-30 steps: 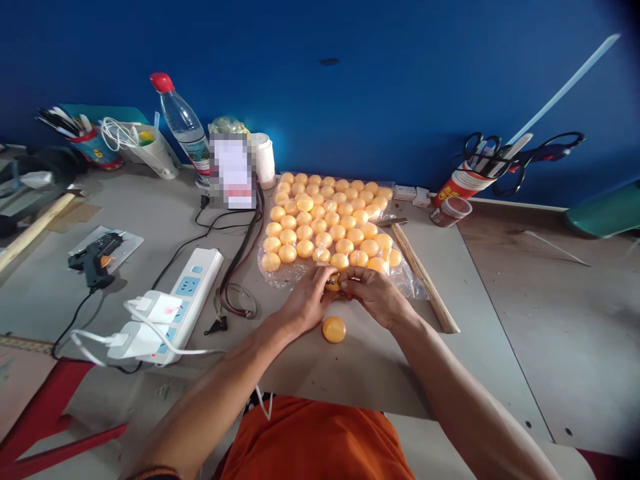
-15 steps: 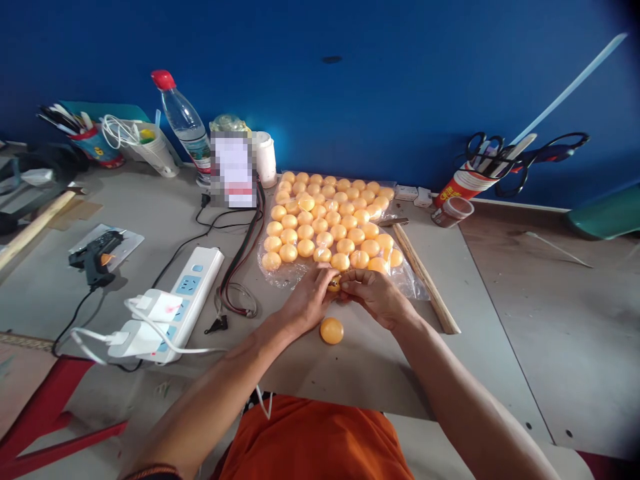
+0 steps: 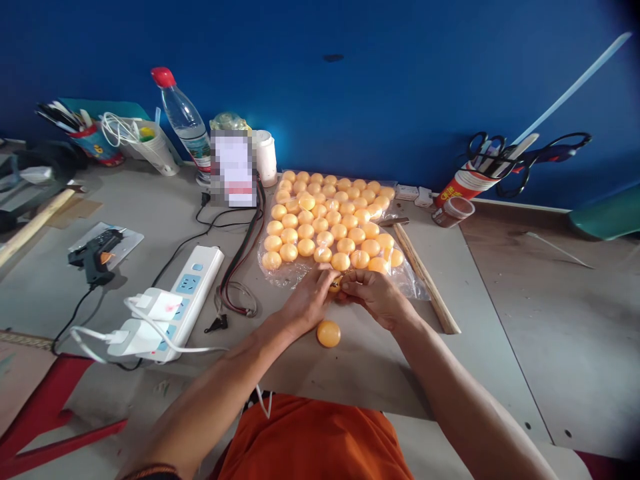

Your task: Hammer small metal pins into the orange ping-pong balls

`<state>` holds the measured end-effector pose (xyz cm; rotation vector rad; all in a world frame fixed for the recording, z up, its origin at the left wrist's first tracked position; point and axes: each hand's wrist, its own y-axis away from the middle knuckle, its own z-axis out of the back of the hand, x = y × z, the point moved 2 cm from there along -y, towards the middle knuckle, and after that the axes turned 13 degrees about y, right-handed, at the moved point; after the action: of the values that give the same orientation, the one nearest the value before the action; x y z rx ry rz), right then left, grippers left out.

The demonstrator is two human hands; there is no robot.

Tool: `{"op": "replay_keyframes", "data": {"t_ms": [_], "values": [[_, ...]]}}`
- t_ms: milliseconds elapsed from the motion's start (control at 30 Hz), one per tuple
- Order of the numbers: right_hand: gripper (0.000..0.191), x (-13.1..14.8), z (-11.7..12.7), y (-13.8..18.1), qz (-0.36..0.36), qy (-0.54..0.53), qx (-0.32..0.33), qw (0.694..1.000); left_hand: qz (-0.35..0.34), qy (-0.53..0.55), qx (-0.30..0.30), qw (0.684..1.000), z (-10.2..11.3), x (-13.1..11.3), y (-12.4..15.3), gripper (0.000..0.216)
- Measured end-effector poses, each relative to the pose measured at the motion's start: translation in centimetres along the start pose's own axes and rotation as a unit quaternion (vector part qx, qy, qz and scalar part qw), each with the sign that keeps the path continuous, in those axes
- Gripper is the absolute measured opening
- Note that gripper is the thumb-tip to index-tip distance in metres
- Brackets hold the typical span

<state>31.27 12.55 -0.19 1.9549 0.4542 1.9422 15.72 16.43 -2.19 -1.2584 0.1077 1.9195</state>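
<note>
My left hand (image 3: 314, 295) is closed around a small orange ball (image 3: 334, 285) that has dark marks on its upper side. Against the right edge of that ball, my right hand (image 3: 371, 292) is closed in a pinch; what sits between its fingertips is hidden. One loose orange ball (image 3: 329, 334) rests on the table just below both hands. Right beyond my fingers lies a clear plastic bag (image 3: 290, 275) with many orange balls (image 3: 324, 239) spread out in it.
A hammer (image 3: 425, 277) lies right of the bag. Left are a power strip (image 3: 200, 270) with plugged-in chargers, cables (image 3: 245, 253) and a glue gun (image 3: 97, 257). A bottle (image 3: 187, 127), a white cup (image 3: 265, 159) and a red cup of tools (image 3: 463, 185) stand along the blue wall.
The loose ball has shifted slightly left and toward me. Both hands stay at the held ball with almost no movement.
</note>
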Motion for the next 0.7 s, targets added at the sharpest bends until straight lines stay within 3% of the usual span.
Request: {"op": "replay_keyframes", "data": {"t_ms": [700], "values": [[0.033,-0.29,-0.42,-0.09,0.004,0.021,-0.055,0.998,-0.019,-0.039,-0.003,0.999,-0.59,0.12,0.08,0.018]]}}
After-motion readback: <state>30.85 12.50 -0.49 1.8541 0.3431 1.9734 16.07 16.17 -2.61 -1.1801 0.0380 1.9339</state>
